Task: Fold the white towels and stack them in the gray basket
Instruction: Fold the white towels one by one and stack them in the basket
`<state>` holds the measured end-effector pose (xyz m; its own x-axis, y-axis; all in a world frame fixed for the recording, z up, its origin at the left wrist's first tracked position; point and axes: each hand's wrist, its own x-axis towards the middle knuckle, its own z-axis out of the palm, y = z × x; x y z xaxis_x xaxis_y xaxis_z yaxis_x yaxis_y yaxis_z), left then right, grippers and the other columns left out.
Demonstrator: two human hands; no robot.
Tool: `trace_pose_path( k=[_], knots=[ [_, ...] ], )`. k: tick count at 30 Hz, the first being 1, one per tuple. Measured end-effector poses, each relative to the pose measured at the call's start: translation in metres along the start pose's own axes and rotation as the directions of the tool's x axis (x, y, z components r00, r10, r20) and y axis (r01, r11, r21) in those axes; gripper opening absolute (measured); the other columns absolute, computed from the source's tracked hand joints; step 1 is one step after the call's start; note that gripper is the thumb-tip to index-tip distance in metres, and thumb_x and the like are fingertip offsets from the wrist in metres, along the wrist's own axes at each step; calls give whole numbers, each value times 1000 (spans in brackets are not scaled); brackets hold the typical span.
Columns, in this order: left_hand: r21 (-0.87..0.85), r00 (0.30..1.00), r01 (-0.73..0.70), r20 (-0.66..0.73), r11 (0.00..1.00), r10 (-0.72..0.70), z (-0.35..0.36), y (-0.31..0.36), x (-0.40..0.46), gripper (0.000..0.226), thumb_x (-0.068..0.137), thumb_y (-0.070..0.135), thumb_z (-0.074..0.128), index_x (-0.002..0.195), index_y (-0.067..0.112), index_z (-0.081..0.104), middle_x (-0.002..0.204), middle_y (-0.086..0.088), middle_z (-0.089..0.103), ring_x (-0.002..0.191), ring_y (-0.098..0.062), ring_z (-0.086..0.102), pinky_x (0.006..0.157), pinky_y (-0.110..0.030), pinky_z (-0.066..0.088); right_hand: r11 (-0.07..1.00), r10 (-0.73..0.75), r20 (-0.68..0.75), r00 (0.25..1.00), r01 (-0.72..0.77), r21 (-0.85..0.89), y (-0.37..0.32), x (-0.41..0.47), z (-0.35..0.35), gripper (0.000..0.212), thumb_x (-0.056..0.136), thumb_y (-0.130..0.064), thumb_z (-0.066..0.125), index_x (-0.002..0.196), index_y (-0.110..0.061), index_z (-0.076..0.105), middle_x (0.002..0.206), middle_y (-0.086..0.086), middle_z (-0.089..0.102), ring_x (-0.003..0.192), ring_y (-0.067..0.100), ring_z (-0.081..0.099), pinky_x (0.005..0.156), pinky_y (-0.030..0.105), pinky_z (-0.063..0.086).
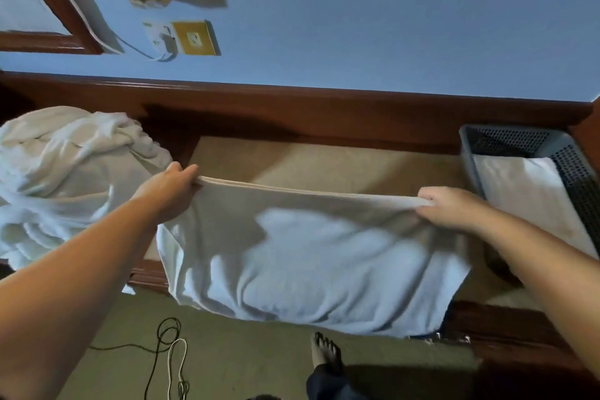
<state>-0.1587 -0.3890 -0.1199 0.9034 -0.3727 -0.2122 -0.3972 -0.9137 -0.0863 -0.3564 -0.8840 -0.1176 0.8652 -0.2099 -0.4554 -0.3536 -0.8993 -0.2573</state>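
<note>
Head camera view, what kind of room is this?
Probably a bedroom or hotel room: a wood-trimmed desk against a blue wall with a socket, carpeted floor, and a heap of towels.

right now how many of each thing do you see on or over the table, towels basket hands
Towel held stretched between both hands: 1
Folded towel in the gray basket: 1
Heap of unfolded white towels, number hidden: 1
Gray basket: 1
Hands: 2, left hand and right hand
Total: 6
</note>
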Motion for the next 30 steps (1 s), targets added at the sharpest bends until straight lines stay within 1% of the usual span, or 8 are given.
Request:
trace_pose_path(
  k=[2, 4, 7, 14, 19, 21, 24, 30],
  knots=[
    [21, 1000, -1, 7, 1000, 1, 11, 2, 24, 8, 106, 16, 49, 111, 11, 52, 84, 2, 28, 86, -31, 52, 77, -45, 48, 1000, 10, 41, 999, -9, -15, 12, 31, -1, 17, 89, -45, 54, 86, -29, 61, 94, 1, 62, 88, 22, 61, 83, 42, 53],
    [-4, 999, 47, 17, 999, -47, 18, 0, 39, 4, 106, 17, 50, 107, 13, 50, 86, -1, 34, 87, -37, 58, 77, -49, 50, 998, 8, 68, 998, -4, -57, 19, 51, -1, 13, 99, -34, 56, 95, -23, 63, 103, 5, 56, 96, 25, 58, 85, 40, 50],
    [-4, 999, 29, 45, 1000, -28, 30, -5, 77, 14, 105, 21, 50, 111, 9, 56, 93, -7, 43, 92, -42, 61, 80, -47, 50, 997, 16, 81, 997, -10, -79, 35, 88, 3, 13, 102, -35, 60, 102, -23, 61, 106, 2, 49, 100, 25, 56, 87, 39, 47],
    [3, 997, 62, 55, 998, -62, 43, -12, 170, 9, 101, 14, 48, 104, 14, 57, 93, -2, 44, 97, -42, 62, 78, -51, 54, 995, 96, 78, 992, -93, -46, 41, 165, -15, 13, 103, -42, 58, 95, -32, 59, 100, -1, 63, 88, 16, 59, 78, 40, 51],
    [-4, 990, 133, -46, 991, -133, 42, -16, 245, 25, 98, 11, 51, 120, 16, 62, 107, -8, 57, 107, -41, 60, 78, -53, 54, 975, 155, -45, 987, -160, -156, 55, 236, -44, 29, 105, -56, 46, 114, -30, 58, 108, -3, 62, 113, 28, 58, 105, 52, 39],
    [-36, 985, 165, -43, 986, -167, 43, -11, 274, 35, 98, 10, 53, 130, 18, 61, 119, -10, 60, 114, -41, 58, 81, -54, 53, 962, 206, -92, 974, -219, -163, 62, 265, -40, 35, 106, -56, 42, 124, -29, 57, 119, 2, 63, 122, 31, 54, 108, 54, 33],
    [-81, 973, 228, -18, 970, -230, 54, -6, 310, 40, 97, 10, 54, 136, 20, 60, 125, -10, 61, 118, -40, 57, 81, -53, 53, 937, 311, -125, 942, -326, -125, 69, 301, -18, 38, 105, -56, 41, 120, -27, 60, 120, 6, 64, 125, 34, 52, 112, 59, 31],
    [-119, 943, 331, -5, 936, -334, 89, -9, 350, 26, 95, 17, 54, 116, 21, 68, 98, -10, 65, 105, -41, 62, 72, -45, 53, 872, 460, -200, 865, -483, -82, 90, 341, 15, 59, 100, -67, 44, 133, -20, 59, 130, 17, 58, 126, 43, 47, 105, 57, 42]
  ],
)
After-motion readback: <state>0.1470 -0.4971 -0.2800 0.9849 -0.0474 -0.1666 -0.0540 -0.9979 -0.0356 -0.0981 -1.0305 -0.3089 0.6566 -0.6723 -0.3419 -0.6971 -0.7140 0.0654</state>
